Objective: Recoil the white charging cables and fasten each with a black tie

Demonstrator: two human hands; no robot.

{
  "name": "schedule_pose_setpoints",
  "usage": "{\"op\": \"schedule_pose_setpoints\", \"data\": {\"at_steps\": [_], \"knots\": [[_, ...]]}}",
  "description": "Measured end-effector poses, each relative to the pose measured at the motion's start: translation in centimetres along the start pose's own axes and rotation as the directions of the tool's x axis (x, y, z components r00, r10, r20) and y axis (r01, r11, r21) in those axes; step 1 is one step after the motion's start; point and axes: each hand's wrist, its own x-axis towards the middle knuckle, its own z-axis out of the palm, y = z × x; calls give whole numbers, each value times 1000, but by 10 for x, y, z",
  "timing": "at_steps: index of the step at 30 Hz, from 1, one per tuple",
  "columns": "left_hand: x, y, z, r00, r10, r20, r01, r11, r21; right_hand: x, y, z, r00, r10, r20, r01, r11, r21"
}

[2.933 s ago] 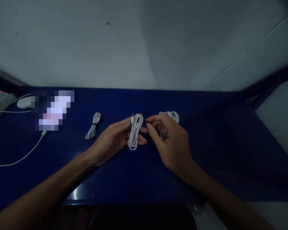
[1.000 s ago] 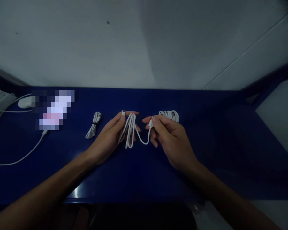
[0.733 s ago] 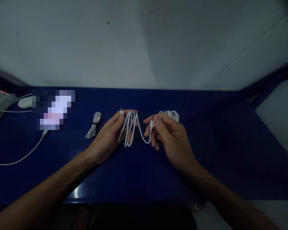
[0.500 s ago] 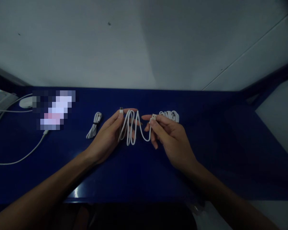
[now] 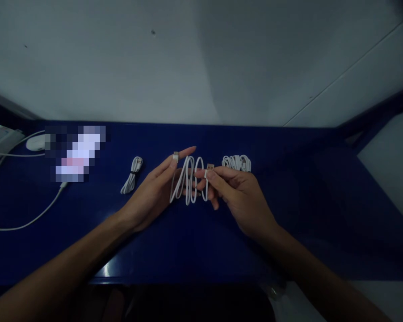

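Note:
Between my hands hangs a white USB cable (image 5: 188,183), its length gathered in several loose loops above the table. My left hand (image 5: 156,188) pinches the smaller plug (image 5: 175,156) between thumb and fingers, with the index finger stretched out past it and the loops over the lower fingers. In my right hand (image 5: 240,192) the flat USB plug (image 5: 210,168) is gripped by thumb and index finger, the metal end pointing up and away. My right fingertips are close beside the nearest loops; whether they touch is unclear.
A bundled white cable (image 5: 132,175) with a black tie lies left of my hands. More coiled white cables (image 5: 237,162) lie behind my right hand. Farther left are a blurred-out phone (image 5: 81,154) with a cord, a white rounded object (image 5: 37,142) and a box (image 5: 2,138). A wall rises behind the blue table (image 5: 195,250).
My right hand has brought the USB plug left, closer to my left hand, and the slack stretch has become another loop. My left hand has shifted slightly right, its index finger straighter.

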Motion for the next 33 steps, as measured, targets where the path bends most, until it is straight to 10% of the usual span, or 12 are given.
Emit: {"op": "schedule_pose_setpoints", "data": {"at_steps": [22, 33], "knots": [[0, 5, 0, 997, -4, 73, 8, 998, -64, 1, 2, -6, 991, 47, 128, -65, 988, 137], [-1, -3, 4, 993, -5, 116, 8, 1000, -19, -5, -1, 4, 971, -185, -149, 144, 957, -253]]}}
